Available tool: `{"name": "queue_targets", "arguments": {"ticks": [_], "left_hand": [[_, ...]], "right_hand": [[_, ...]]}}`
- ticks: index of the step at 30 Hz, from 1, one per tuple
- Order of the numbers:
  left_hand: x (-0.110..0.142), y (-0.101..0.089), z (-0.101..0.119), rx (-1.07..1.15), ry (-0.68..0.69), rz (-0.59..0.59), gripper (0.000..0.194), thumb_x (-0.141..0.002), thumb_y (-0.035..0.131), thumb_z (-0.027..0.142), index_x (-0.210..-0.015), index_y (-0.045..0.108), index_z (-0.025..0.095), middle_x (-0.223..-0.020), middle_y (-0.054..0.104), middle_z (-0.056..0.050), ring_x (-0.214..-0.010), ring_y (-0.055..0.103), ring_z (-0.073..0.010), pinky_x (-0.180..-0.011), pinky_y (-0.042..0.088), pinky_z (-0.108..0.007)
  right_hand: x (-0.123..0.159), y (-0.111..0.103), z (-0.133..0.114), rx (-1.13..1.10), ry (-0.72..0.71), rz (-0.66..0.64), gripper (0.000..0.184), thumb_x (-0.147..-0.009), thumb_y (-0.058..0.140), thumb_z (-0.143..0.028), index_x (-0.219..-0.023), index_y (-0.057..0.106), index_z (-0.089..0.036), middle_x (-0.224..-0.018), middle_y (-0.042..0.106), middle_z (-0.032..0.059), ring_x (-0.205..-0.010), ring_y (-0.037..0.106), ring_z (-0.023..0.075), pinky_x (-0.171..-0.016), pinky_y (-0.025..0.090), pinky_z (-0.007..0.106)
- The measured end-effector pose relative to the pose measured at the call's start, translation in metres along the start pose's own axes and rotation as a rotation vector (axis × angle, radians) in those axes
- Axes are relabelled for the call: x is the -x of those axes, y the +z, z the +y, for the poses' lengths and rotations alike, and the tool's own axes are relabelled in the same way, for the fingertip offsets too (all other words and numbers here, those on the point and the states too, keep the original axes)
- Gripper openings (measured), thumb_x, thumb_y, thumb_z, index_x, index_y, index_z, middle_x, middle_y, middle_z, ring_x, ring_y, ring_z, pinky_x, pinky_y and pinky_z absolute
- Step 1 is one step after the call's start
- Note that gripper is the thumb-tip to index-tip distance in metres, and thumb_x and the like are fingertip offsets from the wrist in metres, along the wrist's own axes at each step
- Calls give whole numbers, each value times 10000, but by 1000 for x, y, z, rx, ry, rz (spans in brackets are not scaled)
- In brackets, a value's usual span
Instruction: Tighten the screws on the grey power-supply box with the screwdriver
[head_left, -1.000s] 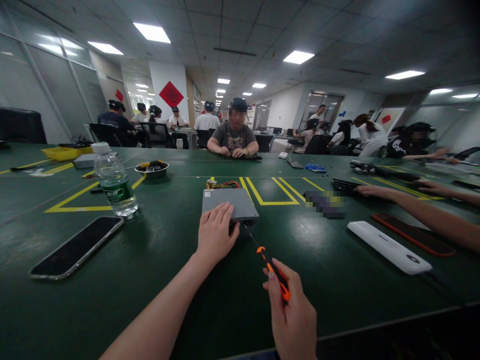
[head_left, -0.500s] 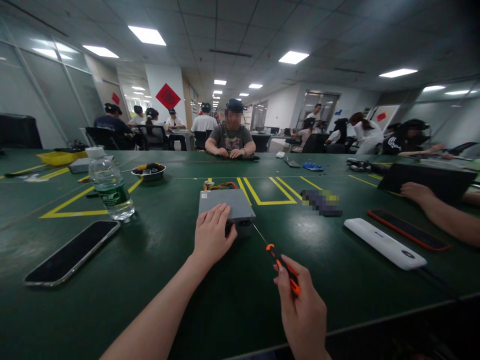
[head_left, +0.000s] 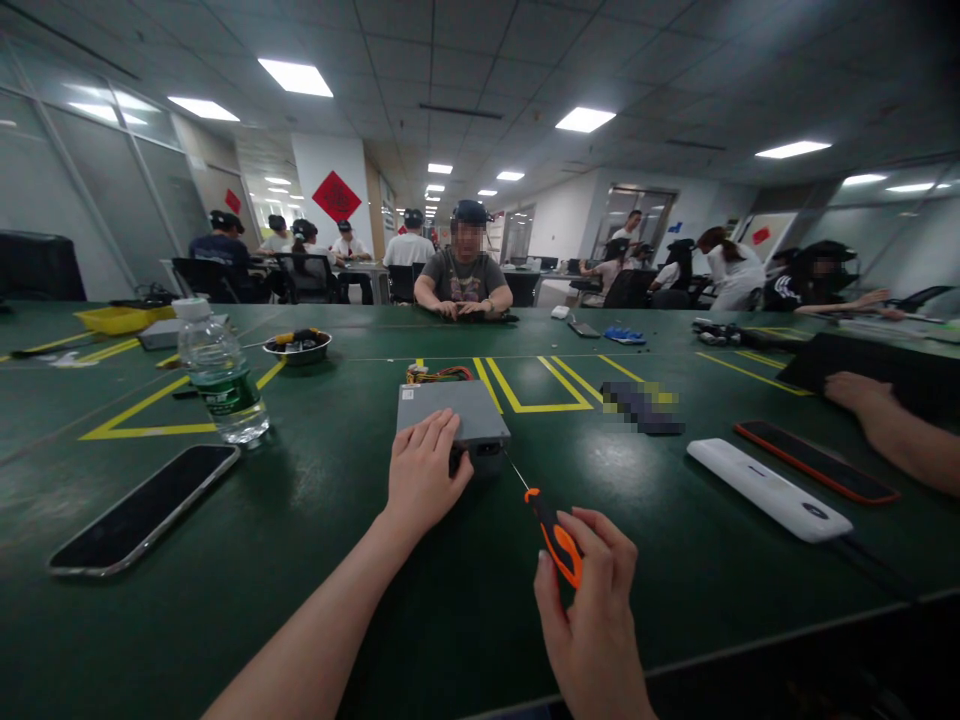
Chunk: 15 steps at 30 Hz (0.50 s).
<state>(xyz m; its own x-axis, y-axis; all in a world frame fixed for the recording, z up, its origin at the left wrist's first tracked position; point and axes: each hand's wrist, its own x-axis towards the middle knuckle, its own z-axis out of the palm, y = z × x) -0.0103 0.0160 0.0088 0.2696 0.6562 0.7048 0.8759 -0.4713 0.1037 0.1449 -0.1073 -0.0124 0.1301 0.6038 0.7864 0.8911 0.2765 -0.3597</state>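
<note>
A grey metal computer power supply (head_left: 478, 412) lies on the green table, with a bundle of coloured cables (head_left: 450, 374) at its far side. My left hand (head_left: 426, 468) rests over its near left part, fingers on the top and thumb against the near side, gripping it. In my right hand (head_left: 596, 600) is a screwdriver (head_left: 553, 535) with an orange and black handle, held between thumb and fingers. Its thin shaft points up and left to the lower right corner of the power supply's near face. Whether the tip sits in a screw is too small to tell.
To the left are a phone (head_left: 142, 510), a water bottle (head_left: 223, 385) and a metal bowl of small parts (head_left: 300, 349). On the right lie a white power bank (head_left: 769, 490) and an orange-edged phone (head_left: 816, 461), near another person's hand (head_left: 862, 392). Someone sits opposite.
My right hand has shifted slightly left, its grip on the screwdriver loosened and the handle turned. My left hand and the power supply stay put. The neighbour's hand at the right has moved right.
</note>
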Motion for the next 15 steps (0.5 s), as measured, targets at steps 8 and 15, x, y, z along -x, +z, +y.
{"name": "queue_targets", "arguments": {"ticks": [8, 15], "left_hand": [[0, -1, -1, 6, 9, -6, 404, -812, 469, 297, -1194, 514, 177, -1259, 547, -93, -1171, 476, -248, -938, 359, -418], [0, 0, -1, 9, 4, -9, 406, -822, 456, 295, -1207, 503, 176, -1270, 536, -98, -1177, 469, -248, -939, 355, -426]], "right_hand": [[-8, -3, 8, 52, 37, 1, 236, -925, 341, -344, -999, 513, -200, -748, 604, 16, -625, 630, 120, -533, 492, 209], [-6, -6, -5, 13, -32, -50, 300, -904, 346, -270, -1170, 463, -195, -1078, 532, 106, -965, 578, 177, -748, 517, 303]]}}
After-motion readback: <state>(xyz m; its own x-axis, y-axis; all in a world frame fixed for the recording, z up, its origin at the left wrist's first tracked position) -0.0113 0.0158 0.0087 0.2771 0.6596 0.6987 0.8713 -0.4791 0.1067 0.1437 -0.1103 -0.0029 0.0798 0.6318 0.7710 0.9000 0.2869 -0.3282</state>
